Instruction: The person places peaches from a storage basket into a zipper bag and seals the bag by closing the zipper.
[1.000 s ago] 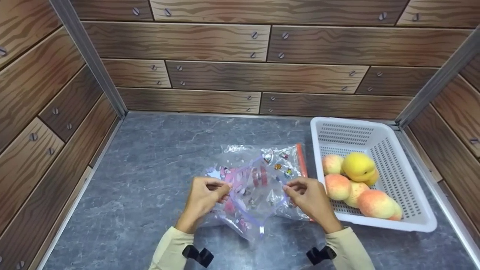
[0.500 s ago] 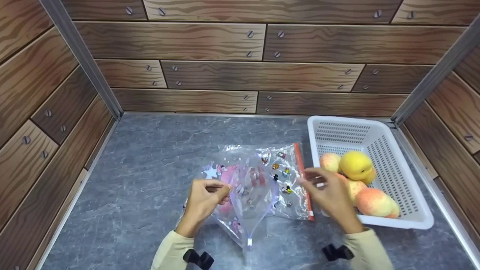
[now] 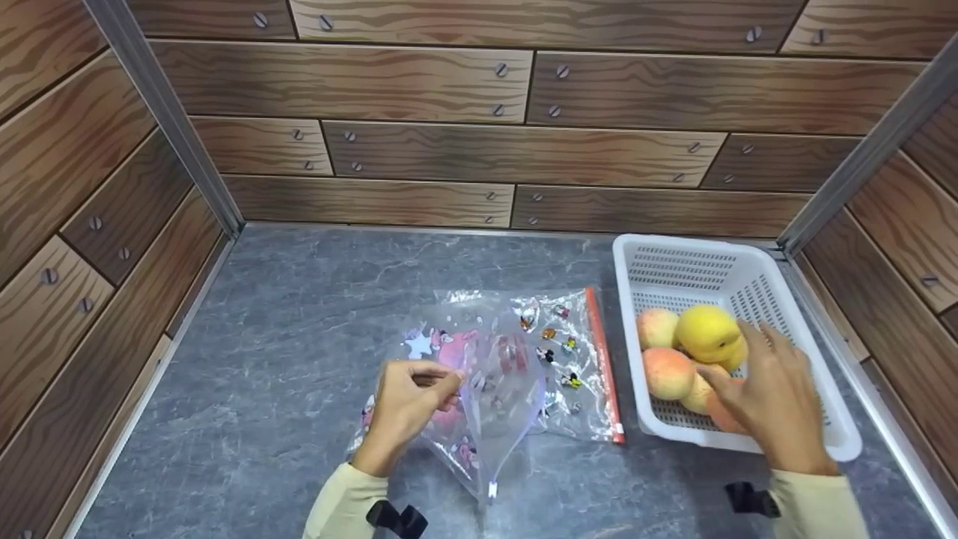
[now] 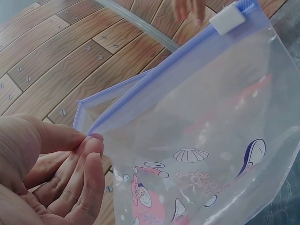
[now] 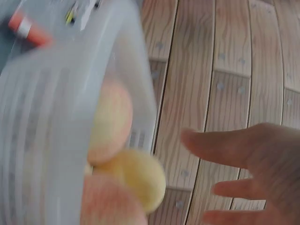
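My left hand (image 3: pixel 410 408) pinches the purple zip rim of a clear zipper bag (image 3: pixel 505 404) between thumb and fingertips. In the left wrist view the bag (image 4: pixel 225 122) hangs with its mouth apart, a white slider (image 4: pixel 228 18) at one end and pink cartoon prints on its side. My right hand (image 3: pixel 782 397) is over the white basket (image 3: pixel 677 277), fingers spread above several peaches. Nearest to it are a yellow peach (image 3: pixel 703 333) and a reddish one it partly hides. In the right wrist view, blurred, the right hand (image 5: pixel 262 164) holds nothing beside the peaches (image 5: pixel 140 180).
A second clear bag with an orange zip strip (image 3: pixel 603 367) lies flat, partly under the first, with small colourful figures (image 3: pixel 570 380) on it. Wood-patterned walls (image 3: pixel 419 150) enclose the grey marbled tabletop (image 3: pixel 299 314) at the back and sides.
My right hand has let go of the bag's rim and moved right, over the basket. The left hand keeps its pinch; the bag's free side has sagged and its mouth is narrower.
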`<state>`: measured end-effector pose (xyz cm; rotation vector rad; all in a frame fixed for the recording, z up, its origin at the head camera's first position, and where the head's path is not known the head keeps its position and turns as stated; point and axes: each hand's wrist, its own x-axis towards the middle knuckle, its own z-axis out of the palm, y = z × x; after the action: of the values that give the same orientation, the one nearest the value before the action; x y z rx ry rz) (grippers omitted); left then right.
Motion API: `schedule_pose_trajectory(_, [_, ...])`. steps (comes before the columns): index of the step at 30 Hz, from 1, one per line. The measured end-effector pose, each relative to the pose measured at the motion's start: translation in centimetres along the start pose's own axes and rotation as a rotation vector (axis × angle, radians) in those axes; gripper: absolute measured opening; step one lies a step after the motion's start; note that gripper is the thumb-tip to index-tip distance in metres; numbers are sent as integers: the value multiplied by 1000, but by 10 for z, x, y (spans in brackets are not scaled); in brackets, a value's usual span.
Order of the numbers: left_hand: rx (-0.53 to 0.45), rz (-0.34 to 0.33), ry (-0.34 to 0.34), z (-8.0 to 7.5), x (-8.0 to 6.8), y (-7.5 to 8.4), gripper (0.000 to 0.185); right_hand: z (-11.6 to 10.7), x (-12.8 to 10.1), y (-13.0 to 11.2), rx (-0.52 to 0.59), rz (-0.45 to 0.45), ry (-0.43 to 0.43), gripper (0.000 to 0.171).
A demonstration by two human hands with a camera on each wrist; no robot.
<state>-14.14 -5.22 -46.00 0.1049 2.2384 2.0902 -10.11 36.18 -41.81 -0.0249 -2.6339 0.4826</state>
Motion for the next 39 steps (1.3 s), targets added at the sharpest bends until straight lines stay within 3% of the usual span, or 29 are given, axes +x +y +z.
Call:
schedule_pose_trajectory(8, [39,-11,-6,-1,-2,1,13,-10,-11,32,-85,132,-340,97])
schedule_pose_trajectory(14, [20,-2,-11,-1,-1,-1,14,-14,-13,38,-40,160,-445,97])
schedule_pose_trajectory(23, [-1,-8,-12,0,0,1,11,-12,-17,40,-8,167,-398,73])
schedule_pose_trajectory(28, [-2,-9,-13,1,1,0,13,-14,-17,38,-3,184,-373,77])
schedule_pose_trajectory(35, [-11,-13,-1,3,0,1,14,-21,-11,20,30,189,-232,81])
schedule_pose_trajectory(39, [-16,-13,1,5,0,1,14,-24,-5,0,119,192,-154,77])
